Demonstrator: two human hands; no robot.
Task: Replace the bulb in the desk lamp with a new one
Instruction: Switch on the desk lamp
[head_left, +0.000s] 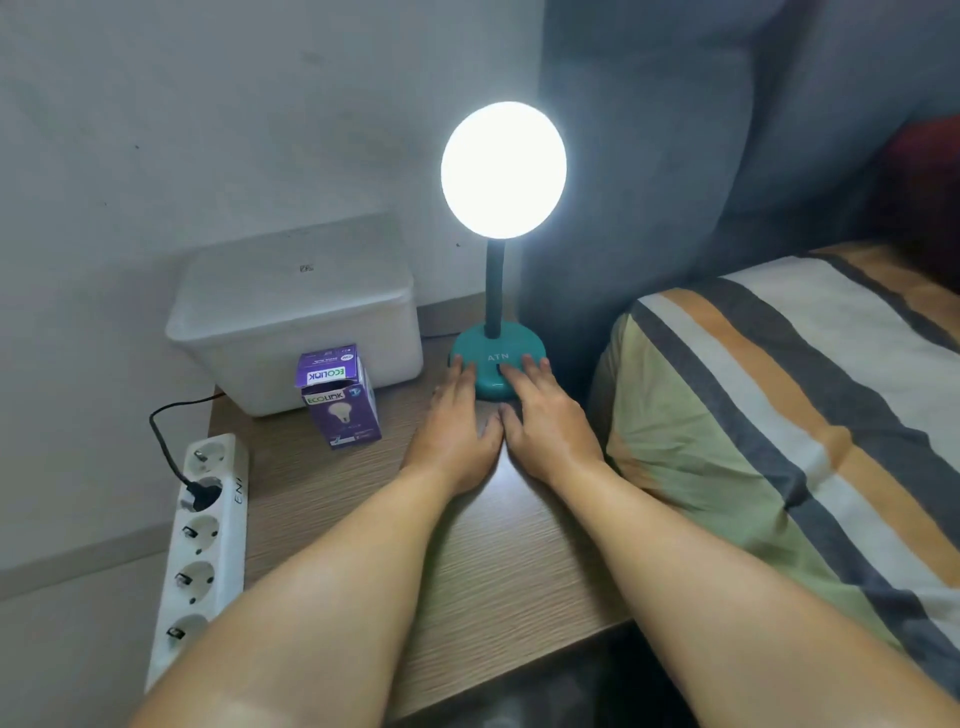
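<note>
A desk lamp stands at the back of the wooden bedside table (498, 551). Its round bulb (503, 170) is lit and glares white on top of a dark flexible neck (494, 288) that rises from a teal base (491, 358). My left hand (457, 431) and my right hand (545, 426) lie flat, palms down, side by side, with the fingertips resting on the front of the base. Neither hand holds anything. A purple bulb box (340, 397) with its top flap open stands to the left of my left hand.
A white lidded plastic bin (296, 312) stands behind the box, against the wall. A white power strip (200, 540) with a black plug and cord in it lies along the table's left edge. A striped pillow (779, 415) and a grey headboard are at the right.
</note>
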